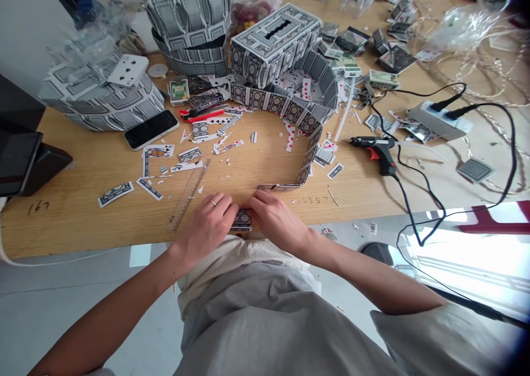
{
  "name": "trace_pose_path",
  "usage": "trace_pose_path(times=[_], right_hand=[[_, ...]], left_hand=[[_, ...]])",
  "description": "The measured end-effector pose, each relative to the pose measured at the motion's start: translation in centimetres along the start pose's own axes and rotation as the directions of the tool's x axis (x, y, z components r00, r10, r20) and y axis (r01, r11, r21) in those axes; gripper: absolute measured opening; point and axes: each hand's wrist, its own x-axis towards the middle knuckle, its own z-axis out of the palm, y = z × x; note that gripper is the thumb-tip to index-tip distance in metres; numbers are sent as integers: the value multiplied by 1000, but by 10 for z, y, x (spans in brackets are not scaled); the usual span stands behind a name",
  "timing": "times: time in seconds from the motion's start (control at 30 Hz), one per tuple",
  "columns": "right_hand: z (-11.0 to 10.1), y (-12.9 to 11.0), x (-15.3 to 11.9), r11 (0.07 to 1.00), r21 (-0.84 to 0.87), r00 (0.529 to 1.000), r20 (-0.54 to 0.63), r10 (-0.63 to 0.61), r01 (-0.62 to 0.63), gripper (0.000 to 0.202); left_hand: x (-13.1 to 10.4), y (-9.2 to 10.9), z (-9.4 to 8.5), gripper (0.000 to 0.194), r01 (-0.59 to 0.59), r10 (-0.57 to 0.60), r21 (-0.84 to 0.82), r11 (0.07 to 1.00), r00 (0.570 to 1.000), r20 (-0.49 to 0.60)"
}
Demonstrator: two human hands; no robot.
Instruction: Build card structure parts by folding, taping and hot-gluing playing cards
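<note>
Near the table's front edge my left hand (pixel 213 213), with a ring on one finger, is closed on the left side of a dark patterned playing card (pixel 241 220). My right hand (pixel 273 213) is closed on the card's right side. Fingertips of both hands meet at the card's far edge and partly hide it. Just beyond my right hand ends a curved strip of joined playing cards (pixel 304 119), standing on edge. A clear ruler (pixel 188 196) lies left of my left hand. Cut card pieces (pixel 115 194) are scattered further left.
A glue gun (pixel 379 151) with its black cable lies at right, near a white power strip (pixel 441 119). A red cutter (pixel 202 115) and a phone (pixel 152 129) lie at left. Behind stand a card-covered box (pixel 275 42), a woven card basket (pixel 188 22) and another woven piece (pixel 103 102).
</note>
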Motion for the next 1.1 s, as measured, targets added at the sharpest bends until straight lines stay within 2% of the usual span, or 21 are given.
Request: trace_pose_path(times=[0.17,0.33,0.43,0.5,0.6,0.83,0.93,1.03,1.1], right_hand=[[7,-1,-9,983,-128,991,-7,-131,129,21],[3,-3,-18,971,-153,983,36,-182,186,26],[-2,-4,-24,973,-118,979,62,-192,198,34],[-4,-6,-27,976,-82,979,56,-196,200,37],[-3,-9,-30,980,-70,982,31,-186,188,40],[13,-3,-28,985,-2,977,-131,-169,170,38],[17,2,-28,973,54,962,-169,-213,225,34],[17,4,-29,952,109,943,-206,-261,287,22],[13,2,-28,939,181,937,-250,-243,292,17]], left_hand=[[-7,1,-6,20,-21,24,-97,995,999,32],[-15,7,-17,32,62,-39,-240,969,994,100],[-19,17,-15,35,106,-83,-237,966,991,106],[-22,23,-9,42,124,-109,-196,973,991,82],[-26,29,1,40,143,-142,-153,978,990,22],[-31,27,12,35,205,-241,-258,944,964,-116],[-34,27,14,31,224,-288,-325,919,944,-164],[-36,28,11,21,189,-284,-369,910,932,-224],[-35,27,5,25,145,-257,-369,918,926,-276]])
